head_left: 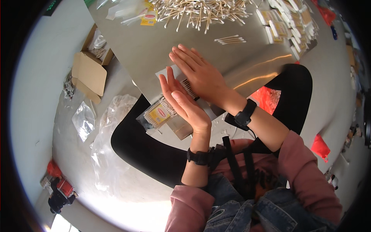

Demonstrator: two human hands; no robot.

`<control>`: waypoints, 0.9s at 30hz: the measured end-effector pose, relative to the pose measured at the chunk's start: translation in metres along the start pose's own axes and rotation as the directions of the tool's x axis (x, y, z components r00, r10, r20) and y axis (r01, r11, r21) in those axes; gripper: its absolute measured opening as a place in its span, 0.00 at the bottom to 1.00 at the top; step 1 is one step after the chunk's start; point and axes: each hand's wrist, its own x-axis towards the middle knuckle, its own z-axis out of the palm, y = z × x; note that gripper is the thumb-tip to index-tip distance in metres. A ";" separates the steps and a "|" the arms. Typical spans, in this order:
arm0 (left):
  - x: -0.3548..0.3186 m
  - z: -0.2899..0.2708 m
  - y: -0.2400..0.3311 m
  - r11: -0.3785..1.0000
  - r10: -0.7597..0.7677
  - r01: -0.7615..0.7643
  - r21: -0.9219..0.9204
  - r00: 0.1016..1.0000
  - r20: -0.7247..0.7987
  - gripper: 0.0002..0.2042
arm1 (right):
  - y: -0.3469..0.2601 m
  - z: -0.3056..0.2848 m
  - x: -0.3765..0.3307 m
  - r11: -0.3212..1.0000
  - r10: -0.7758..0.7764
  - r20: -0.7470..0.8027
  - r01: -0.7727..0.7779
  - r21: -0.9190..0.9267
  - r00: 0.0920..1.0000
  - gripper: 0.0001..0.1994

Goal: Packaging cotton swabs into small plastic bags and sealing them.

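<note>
My left hand (188, 106) is over the near edge of the metal table (150, 50), fingers stretched out and thumb apart. A clear packet of cotton swabs (157, 113) with a yellow label lies just left of it, partly hidden under the hand. Close beside it, my right hand (204, 77) stretches its fingers flat toward the far left, palm turned to the left hand. In the gap between the hands a row of swab tips (188, 88) shows; whether they belong to the same packet I cannot tell. Neither hand is closed around anything.
Loose cotton swabs (201, 11) form a large pile at the far side, with a few separate swabs (230, 39) nearer. Filled packets (288, 25) are stacked at the far right. Empty clear bags (133, 13) lie far left. An open cardboard box (91, 65) stands left of the table.
</note>
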 end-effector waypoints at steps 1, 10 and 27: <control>0.000 -0.001 0.002 1.000 -0.009 0.008 -0.024 1.000 -0.024 0.29 | -0.001 0.002 0.001 0.999 -0.011 0.003 0.011 -0.032 1.000 0.24; 0.057 -0.092 0.057 0.349 0.147 -0.171 0.922 0.981 0.126 0.19 | 0.007 0.002 -0.004 0.999 -0.002 0.032 0.003 -0.051 0.999 0.29; 0.060 -0.105 0.015 0.444 -0.021 0.031 0.895 0.999 -0.025 0.24 | -0.039 0.018 0.006 0.989 -0.084 0.064 0.091 -0.116 0.994 0.23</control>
